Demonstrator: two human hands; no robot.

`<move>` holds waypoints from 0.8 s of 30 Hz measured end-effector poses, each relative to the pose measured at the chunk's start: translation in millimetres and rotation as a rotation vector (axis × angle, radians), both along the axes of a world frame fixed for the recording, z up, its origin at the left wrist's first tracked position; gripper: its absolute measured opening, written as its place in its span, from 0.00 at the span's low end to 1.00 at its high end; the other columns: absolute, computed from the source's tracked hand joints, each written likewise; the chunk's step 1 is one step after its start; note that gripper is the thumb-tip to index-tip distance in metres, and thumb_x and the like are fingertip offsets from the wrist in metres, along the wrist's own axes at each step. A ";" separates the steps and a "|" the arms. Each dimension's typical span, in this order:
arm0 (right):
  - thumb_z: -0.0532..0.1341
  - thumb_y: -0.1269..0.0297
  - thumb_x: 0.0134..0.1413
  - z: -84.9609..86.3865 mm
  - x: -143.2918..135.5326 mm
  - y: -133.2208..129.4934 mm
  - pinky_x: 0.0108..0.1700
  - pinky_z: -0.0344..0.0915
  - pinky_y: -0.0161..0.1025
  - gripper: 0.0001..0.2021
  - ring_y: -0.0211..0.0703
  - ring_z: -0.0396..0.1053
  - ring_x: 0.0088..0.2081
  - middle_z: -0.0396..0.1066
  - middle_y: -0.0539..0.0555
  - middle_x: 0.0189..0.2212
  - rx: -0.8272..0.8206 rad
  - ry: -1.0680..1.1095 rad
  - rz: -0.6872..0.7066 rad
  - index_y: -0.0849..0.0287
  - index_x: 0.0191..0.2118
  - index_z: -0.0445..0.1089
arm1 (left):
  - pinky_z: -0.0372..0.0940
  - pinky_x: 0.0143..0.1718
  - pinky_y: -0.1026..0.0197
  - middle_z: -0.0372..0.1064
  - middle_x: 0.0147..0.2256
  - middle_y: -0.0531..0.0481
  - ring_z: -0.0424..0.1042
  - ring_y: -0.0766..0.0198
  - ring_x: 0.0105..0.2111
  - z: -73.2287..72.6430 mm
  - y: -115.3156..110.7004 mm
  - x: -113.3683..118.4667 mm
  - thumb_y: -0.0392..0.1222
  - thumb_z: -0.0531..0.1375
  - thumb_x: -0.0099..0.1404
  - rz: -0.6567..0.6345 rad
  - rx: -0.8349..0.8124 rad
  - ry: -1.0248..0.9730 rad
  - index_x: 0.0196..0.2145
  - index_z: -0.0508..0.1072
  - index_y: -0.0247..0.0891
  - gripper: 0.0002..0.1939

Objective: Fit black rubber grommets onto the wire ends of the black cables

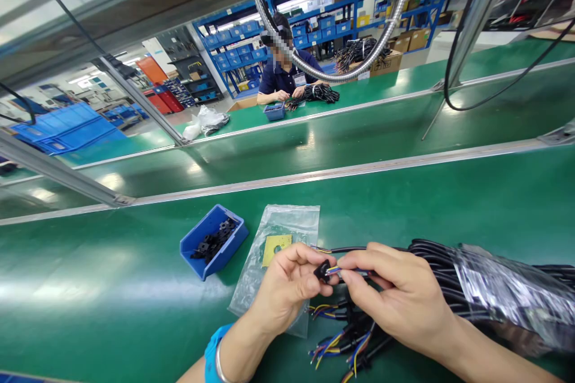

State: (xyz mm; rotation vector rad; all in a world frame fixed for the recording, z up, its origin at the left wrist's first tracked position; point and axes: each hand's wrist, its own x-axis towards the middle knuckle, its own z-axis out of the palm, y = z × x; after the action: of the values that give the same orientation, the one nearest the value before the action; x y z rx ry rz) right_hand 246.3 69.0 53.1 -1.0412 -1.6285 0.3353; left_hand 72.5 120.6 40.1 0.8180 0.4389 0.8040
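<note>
Between the fingers of my left hand (291,280) is a small black plastic part (322,271). My right hand (395,293) pinches a cable's thin coloured wires (333,270), whose ends meet the black part; how far they go in, I cannot tell. Beneath and beside my right hand lie more black cables (431,251), bundled in clear plastic wrap (498,287), with stripped yellow, blue and red wire ends (332,344) fanned out. A blue bin (191,264) holding several similar black parts stands left of my hands.
A clear plastic bag (251,287) with a yellow square piece (271,249) lies behind my left hand. A metal rail (287,181) crosses the green bench. Overhead hangs a flexible metal conduit (345,76). Across the benches a co-worker (287,78) handles cables near a small blue bin (275,112).
</note>
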 end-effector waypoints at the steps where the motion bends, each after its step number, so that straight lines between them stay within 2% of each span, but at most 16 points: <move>1: 0.59 0.75 0.54 -0.3 0.3 0.1 0.20 0.58 0.28 0.06 0.30 0.60 0.19 0.71 0.48 0.23 0.000 0.001 0.000 0.59 0.34 0.72 | 0.73 0.31 0.71 0.78 0.36 0.49 0.77 0.67 0.31 0.3 0.0 0.2 0.35 0.71 0.51 -0.002 -0.008 0.001 0.34 0.77 0.36 0.11; 7: 0.59 0.76 0.53 -2.1 1.7 1.3 0.19 0.57 0.28 0.07 0.29 0.59 0.18 0.70 0.47 0.22 0.010 -0.016 0.001 0.60 0.35 0.72 | 0.73 0.30 0.71 0.77 0.35 0.49 0.77 0.67 0.30 -0.3 1.6 -0.7 0.36 0.72 0.49 0.002 -0.005 0.024 0.33 0.77 0.36 0.13; 11: 0.60 0.75 0.53 -3.5 0.3 2.3 0.22 0.59 0.29 0.06 0.30 0.61 0.20 0.70 0.47 0.22 0.060 -0.068 0.010 0.60 0.35 0.72 | 0.73 0.33 0.69 0.76 0.36 0.51 0.75 0.69 0.31 -2.9 -0.3 0.1 0.33 0.72 0.47 0.084 0.060 0.049 0.32 0.76 0.38 0.14; 18: 0.59 0.74 0.55 -2.2 -0.3 1.0 0.23 0.59 0.30 0.05 0.31 0.60 0.20 0.69 0.48 0.21 0.071 -0.111 0.012 0.60 0.34 0.72 | 0.72 0.33 0.68 0.75 0.36 0.49 0.74 0.65 0.34 -7.2 -5.6 0.7 0.33 0.72 0.46 0.261 0.245 0.117 0.31 0.76 0.38 0.13; 24: 0.58 0.76 0.56 -2.8 -0.2 -0.9 0.24 0.61 0.30 0.09 0.31 0.63 0.21 0.70 0.48 0.24 0.051 -0.071 0.092 0.61 0.41 0.71 | 0.72 0.33 0.67 0.74 0.37 0.49 0.74 0.65 0.34 -7.3 -6.1 1.2 0.33 0.71 0.48 0.301 0.286 0.124 0.31 0.76 0.40 0.12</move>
State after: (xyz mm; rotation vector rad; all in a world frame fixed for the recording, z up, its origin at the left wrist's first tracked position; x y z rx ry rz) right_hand 246.1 68.1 50.2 -0.9512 -1.7435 0.3193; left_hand 73.6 114.5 32.8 1.0875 0.5733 1.1157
